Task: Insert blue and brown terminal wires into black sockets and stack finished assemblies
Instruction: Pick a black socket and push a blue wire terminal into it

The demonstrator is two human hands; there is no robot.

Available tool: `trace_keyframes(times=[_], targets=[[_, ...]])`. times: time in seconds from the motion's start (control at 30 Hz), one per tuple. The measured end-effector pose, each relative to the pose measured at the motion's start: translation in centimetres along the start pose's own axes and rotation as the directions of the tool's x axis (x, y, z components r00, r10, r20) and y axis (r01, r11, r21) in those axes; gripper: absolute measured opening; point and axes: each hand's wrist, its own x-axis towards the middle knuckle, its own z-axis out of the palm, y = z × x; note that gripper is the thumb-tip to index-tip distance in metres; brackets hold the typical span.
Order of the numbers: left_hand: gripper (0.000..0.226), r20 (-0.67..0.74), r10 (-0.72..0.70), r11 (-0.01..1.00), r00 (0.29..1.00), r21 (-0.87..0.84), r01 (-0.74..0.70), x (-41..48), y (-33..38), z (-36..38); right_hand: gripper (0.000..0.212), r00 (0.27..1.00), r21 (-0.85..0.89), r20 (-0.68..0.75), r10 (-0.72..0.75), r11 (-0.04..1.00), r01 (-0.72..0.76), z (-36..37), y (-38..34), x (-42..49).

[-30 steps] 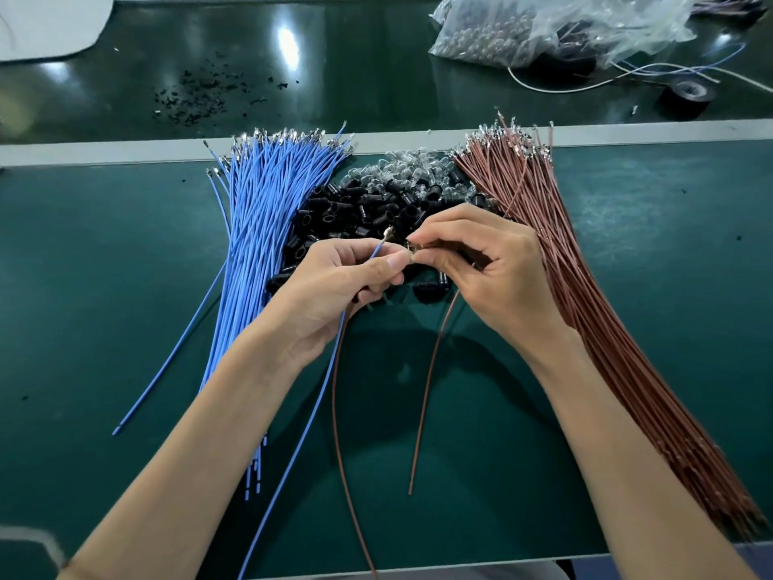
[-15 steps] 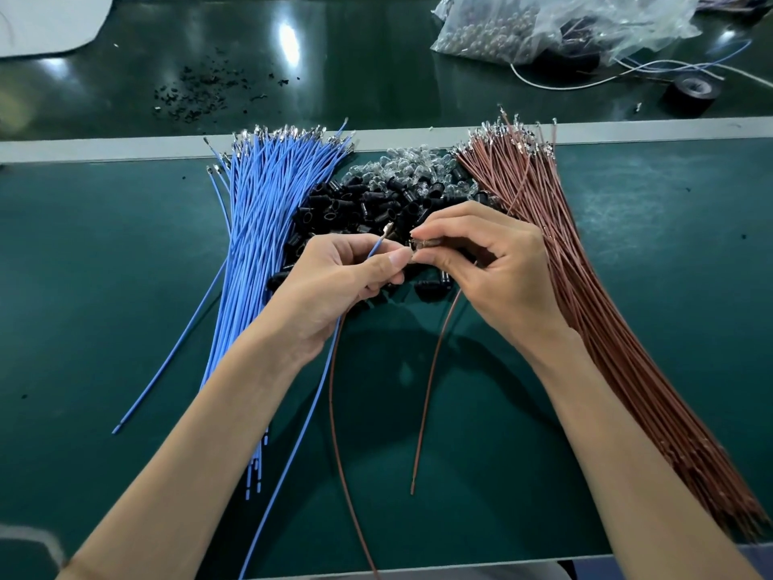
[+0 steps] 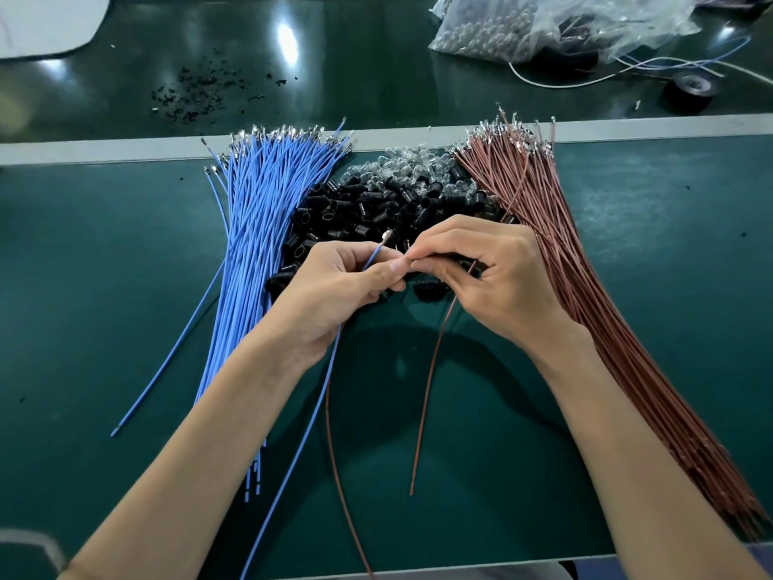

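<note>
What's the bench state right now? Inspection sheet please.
Surface: green mat, few dark specks.
Job's things: blue bundle left, brown bundle right, black sockets and clear bulbs between.
Clutter: black crumbs, tape roll, plastic bag on the back bench.
Hands: left hand grips a blue wire; right hand pinches a brown wire.
Cables: loose white lead beside the bag.
Surroundings: white sheet far left.

From where I stand, the left hand (image 3: 334, 286) and right hand (image 3: 493, 278) are bare and slim, with long fingers. The left forearm (image 3: 188, 454) comes in from seven o'clock and the right forearm (image 3: 627, 433) from five, both uncovered to the view's edge (the left thumbnail (image 3: 396, 267) is cut short).
</note>
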Motion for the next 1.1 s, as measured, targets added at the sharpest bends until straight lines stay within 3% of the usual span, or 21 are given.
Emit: trace_keyframes(times=[0.27, 0.4, 0.8, 0.97, 1.1], targets=[[0.027, -0.036, -0.077, 0.991, 0.996, -0.114, 0.073, 0.3, -0.1, 0.0, 0.009, 0.996, -0.081, -0.072, -0.057, 0.995, 0.051, 0.9, -0.3, 0.0], [0.021, -0.066, -0.081, 0.982, 0.995, -0.176, 0.068, 0.4, 0.1, 0.0, 0.015, 0.996, -0.070, -0.077, -0.048, 0.997, 0.042, 1.2, -0.5, 0.0], [0.015, -0.038, 0.022, 0.995, 0.999, -0.097, -0.026, 0.0, 0.5, -0.1, 0.009, 0.994, -0.026, -0.111, 0.020, 0.999, -0.023, 0.3, -0.9, 0.2], [0.004, -0.246, 0.192, 0.980, 0.950, 0.000, -0.198, 0.1, 0.1, 0.4, 0.010, 0.993, -0.008, -0.083, 0.082, 0.997, -0.083, -0.4, -0.7, 0.0], [0.006, -0.287, 0.338, 0.941, 0.896, 0.124, -0.315, 0.0, -0.2, 0.4, 0.011, 0.993, 0.000, -0.082, 0.087, 0.996, -0.087, -0.2, -0.7, -0.1]])
